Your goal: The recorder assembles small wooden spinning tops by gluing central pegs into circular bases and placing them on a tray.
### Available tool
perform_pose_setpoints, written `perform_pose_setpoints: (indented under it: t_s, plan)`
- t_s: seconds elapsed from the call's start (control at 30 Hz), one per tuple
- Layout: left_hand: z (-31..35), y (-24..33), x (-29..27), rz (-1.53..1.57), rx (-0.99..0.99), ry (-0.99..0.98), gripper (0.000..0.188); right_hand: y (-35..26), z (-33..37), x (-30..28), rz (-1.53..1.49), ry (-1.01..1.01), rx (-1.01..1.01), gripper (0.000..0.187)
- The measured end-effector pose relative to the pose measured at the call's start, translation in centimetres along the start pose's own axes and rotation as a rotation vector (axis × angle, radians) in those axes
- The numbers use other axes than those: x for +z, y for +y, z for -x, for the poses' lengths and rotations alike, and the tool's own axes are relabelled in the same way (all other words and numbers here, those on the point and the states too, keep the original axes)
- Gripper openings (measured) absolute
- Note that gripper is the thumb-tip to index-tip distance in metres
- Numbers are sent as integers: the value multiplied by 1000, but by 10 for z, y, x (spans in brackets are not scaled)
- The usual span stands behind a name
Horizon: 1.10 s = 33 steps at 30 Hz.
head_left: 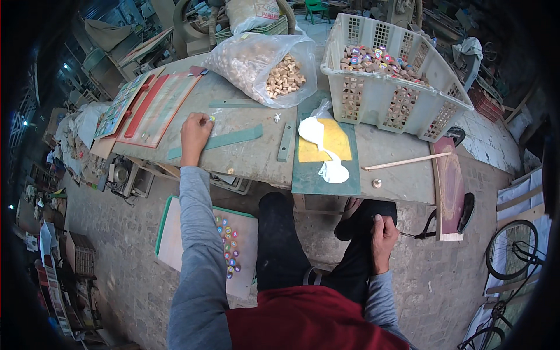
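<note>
Worktable bears bag of wooden blocks, white crate, green strips, thin stick.

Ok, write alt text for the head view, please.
A person's left hand reaches over a workbench, a small pale piece at its fingertips, while the right hand is by the right leg. Beyond: a plastic bag of wooden blocks, a pale crate of colourful-topped blocks, and a yellow sheet bearing something white.
</note>
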<state>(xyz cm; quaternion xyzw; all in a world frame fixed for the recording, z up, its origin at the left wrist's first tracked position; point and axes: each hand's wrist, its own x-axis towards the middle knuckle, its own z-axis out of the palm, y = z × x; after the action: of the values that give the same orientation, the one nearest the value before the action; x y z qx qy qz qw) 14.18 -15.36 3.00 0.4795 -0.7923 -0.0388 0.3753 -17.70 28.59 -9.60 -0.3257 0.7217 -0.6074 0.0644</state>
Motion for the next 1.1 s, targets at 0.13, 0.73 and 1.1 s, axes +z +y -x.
perform_pose_setpoints:
  t_s: [0.13, 0.73, 1.1]
  plan:
    - [16, 17, -7, -197, -12, 70, 24, 0, -1, -1, 12, -12, -7, 25]
    - [-4, 255, 56, 530, 740, -664, 27, 10, 1, -2, -98, 4, 45, 8]
    - [19, 310, 11, 642, 806, -354, 12, 5, -3, -3, -36, 20, -17, 7]
